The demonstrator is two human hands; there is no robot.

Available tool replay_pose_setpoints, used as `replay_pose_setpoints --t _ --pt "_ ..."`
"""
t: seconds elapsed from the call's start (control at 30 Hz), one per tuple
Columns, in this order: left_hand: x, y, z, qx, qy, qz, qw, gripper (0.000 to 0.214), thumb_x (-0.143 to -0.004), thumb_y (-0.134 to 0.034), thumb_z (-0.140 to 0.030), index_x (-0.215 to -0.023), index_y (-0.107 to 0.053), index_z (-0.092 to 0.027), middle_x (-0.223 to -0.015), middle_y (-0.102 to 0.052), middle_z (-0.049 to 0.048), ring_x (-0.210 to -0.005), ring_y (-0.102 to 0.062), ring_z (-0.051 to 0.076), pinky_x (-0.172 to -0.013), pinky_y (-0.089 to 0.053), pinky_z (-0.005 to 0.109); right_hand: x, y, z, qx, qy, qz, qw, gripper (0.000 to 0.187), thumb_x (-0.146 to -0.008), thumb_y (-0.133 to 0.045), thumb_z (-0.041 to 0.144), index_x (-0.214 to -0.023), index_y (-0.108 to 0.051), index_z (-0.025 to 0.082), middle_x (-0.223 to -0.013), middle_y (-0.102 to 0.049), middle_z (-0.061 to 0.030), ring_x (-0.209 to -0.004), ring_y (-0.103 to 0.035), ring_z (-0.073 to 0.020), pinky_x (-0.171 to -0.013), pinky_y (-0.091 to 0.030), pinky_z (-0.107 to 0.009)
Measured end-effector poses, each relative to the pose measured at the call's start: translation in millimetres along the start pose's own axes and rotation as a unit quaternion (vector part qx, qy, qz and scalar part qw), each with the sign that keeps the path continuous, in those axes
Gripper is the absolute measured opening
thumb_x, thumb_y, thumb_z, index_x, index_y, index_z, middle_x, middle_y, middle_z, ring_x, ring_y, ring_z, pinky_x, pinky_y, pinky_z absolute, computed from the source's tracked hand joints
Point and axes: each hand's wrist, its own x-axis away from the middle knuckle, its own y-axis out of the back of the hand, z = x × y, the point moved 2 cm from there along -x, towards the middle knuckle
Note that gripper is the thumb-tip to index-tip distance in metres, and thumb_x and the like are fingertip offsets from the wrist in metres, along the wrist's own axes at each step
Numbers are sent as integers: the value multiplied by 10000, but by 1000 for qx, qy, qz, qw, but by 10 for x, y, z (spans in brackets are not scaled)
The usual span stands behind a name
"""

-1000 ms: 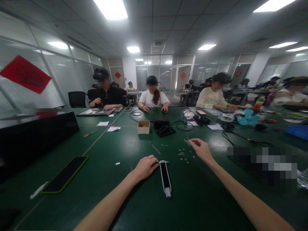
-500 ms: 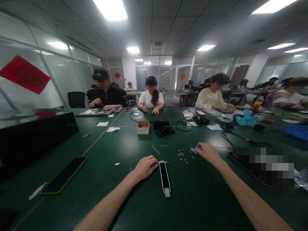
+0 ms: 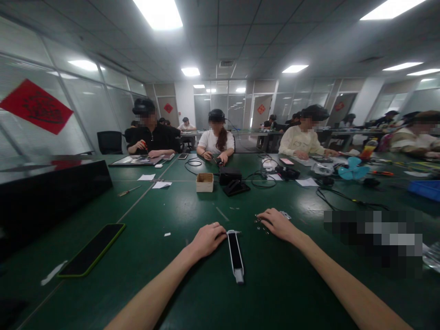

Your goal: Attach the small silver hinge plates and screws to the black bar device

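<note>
A slim white-framed device (image 3: 235, 255) with a long dark face lies lengthwise in front of me, its narrow grey tip toward me. My left hand (image 3: 208, 239) is closed at its far end, thumb and fingers together at the left corner; exactly what they pinch there is partly hidden. Small metal rings (image 3: 258, 228) lie scattered to the right of the device. Over them reaches my right hand (image 3: 277, 223), palm down, fingers stretched out with the tips among the rings. Just behind that hand sits a small silvery metal piece (image 3: 285, 214), partly covered.
On the left lie a phone with a green edge (image 3: 92, 250) and a large black screen (image 3: 55, 201). Ahead stand a small wooden box (image 3: 205, 182) and a black case (image 3: 230, 176). Cables and a blue fan blade (image 3: 353, 168) lie right. Co-workers sit across the green table (image 3: 192, 293).
My right hand has let go of the silvery metal piece and moved left over the rings. The piece now lies a little further right. My left hand and the device stay put.
</note>
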Motion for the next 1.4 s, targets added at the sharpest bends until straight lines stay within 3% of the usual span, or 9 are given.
replay_pose_setpoints --t 0.37,0.87,1.0,1.2,1.4 --pt "-11 -30 17 -15 2 1 1000 180 -930 -448 -297 -971 -599 -208 -938 -580 16 -839 -565 146 -747 -435 248 -26 24 -34 37 -44 47 997 281 -906 -403 276 -1024 -646 199 -1024 -621 -79 -961 -520 -212 -877 -414 -353" --pt "-1 -5 3 -3 5 7 1000 166 -926 -457 -281 -983 -594 -207 -958 -576 10 -831 -557 138 -731 -440 245 32 219 -175 126 -76 38 988 183 -855 -480 191 -870 -662 174 -922 -630 -101 -891 -534 -238 -733 -406 -311" --pt "0 4 -5 -7 4 11 1000 178 -931 -449 -288 -991 -595 -207 -955 -573 14 -834 -557 139 -732 -439 247 59 270 -259 128 -84 14 988 218 -874 -446 201 -934 -655 181 -958 -624 -101 -902 -524 -233 -747 -404 -311" --pt "-4 0 -7 -10 3 9 1000 183 -932 -443 -287 -983 -600 -207 -959 -579 17 -832 -560 141 -730 -439 247 50 239 -302 137 -76 -1 988 267 -883 -413 190 -986 -659 185 -995 -621 -104 -934 -515 -234 -797 -409 -331" --pt "-8 -5 -8 -14 0 3 1000 174 -927 -451 -284 -978 -601 -210 -947 -582 16 -827 -564 142 -726 -441 241 18 166 -116 84 -30 19 996 259 -888 -428 243 -1000 -656 192 -1018 -618 -94 -945 -521 -222 -843 -416 -335"
